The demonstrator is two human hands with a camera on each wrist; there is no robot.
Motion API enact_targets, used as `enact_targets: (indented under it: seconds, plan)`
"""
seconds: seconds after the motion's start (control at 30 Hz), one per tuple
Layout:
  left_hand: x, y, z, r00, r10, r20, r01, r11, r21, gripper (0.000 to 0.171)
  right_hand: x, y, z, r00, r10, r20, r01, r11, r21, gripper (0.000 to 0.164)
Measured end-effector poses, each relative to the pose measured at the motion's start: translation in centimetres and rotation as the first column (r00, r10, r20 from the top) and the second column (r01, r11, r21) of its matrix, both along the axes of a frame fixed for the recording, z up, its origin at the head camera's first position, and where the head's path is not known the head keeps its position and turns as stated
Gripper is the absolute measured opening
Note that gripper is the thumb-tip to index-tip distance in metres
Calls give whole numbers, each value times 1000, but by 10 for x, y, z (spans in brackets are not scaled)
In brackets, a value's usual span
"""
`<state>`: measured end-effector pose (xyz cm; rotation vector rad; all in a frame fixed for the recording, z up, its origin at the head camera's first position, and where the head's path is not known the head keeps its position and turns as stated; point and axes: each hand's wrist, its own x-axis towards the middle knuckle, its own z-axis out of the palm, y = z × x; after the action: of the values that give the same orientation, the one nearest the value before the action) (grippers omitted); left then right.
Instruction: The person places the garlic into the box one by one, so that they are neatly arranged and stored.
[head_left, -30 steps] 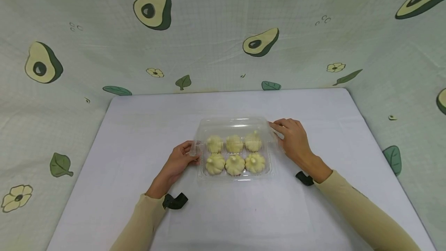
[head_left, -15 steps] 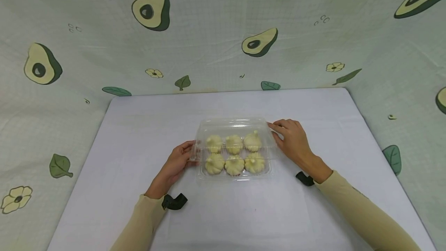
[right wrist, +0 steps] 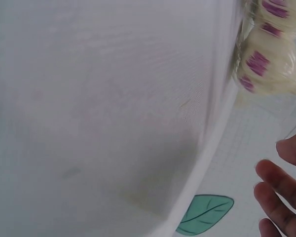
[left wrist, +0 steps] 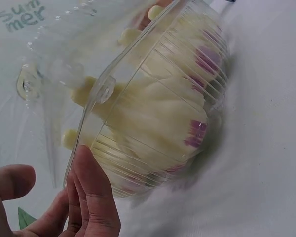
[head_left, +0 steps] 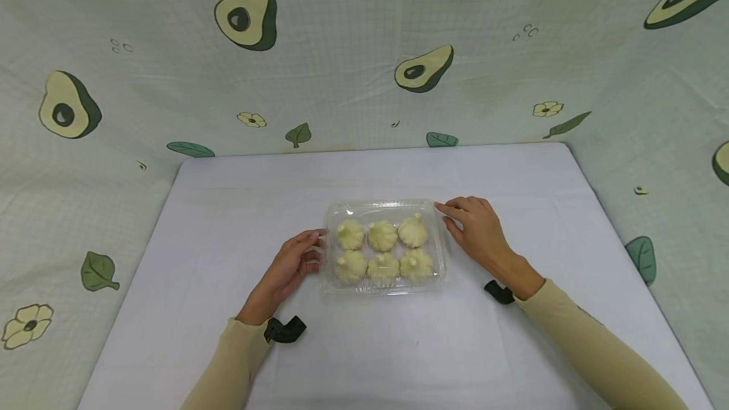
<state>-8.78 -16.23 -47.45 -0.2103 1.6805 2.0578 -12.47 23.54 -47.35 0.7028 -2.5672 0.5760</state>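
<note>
A clear plastic clamshell box sits mid-table, its see-through lid lowered over the bulbs in the head view. Inside are several pale garlic bulbs in two rows; purple patches show on the garlic bulbs in the left wrist view. My left hand is at the box's left side, fingertips at the rim and thumb apart from them. At the back right corner, my right hand reaches one extended finger to the lid's edge. Its fingers are loosely spread in the right wrist view.
A white cloth covers the table. Behind it and at both sides hangs a pale curtain printed with avocados and leaves. Black wrist mounts are strapped at both sleeves.
The lid, raised and tilted back earlier, has come down over the box. My left fingers have eased off the lid's side and spread; my right hand has barely moved.
</note>
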Motion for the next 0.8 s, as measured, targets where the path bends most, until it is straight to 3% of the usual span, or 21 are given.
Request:
enact_targets:
  seconds: [0.27, 0.67, 0.8]
  plan:
    - [1, -3, 0, 999, -43, -18, 44, 998, 33, 50, 1, 1, -1, 1000, 8, 9, -8, 1000, 17, 34]
    - [2, -4, -3, 993, -95, -63, 92, 994, -53, 55, 4, 0, 0, 999, -12, 34, 10, 999, 41, 38]
    - [3, -4, -4, 994, -90, -66, 85, 994, -72, 54, 6, 0, 0, 996, -13, 88, 12, 1000, 20, 39]
